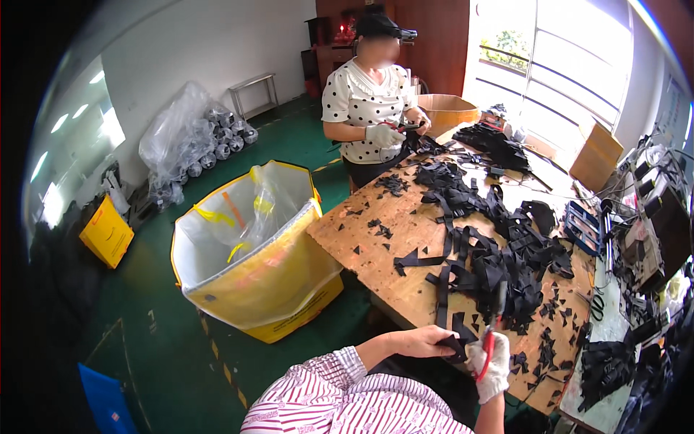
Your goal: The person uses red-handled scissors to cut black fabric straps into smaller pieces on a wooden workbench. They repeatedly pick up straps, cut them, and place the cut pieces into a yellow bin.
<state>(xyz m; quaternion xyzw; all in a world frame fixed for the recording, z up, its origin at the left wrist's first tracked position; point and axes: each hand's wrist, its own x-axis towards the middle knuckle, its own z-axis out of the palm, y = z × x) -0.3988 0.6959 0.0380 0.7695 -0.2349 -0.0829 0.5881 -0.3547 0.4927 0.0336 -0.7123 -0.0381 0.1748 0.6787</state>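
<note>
My bare left hand grips a black fabric strip at the near edge of the wooden worktable. Beside it, my right hand, in a white glove, is closed on red-handled scissors, their blades pointing away from me. Beyond both hands lies a loose heap of black straps, with small black offcuts scattered over the wood to the right and further up.
A co-worker stands at the far left corner, hands on black pieces. A lined yellow bin adjoins the table's left side. Bagged rolls lie by the wall. A tool tray, cluttered equipment and a cardboard box are also visible.
</note>
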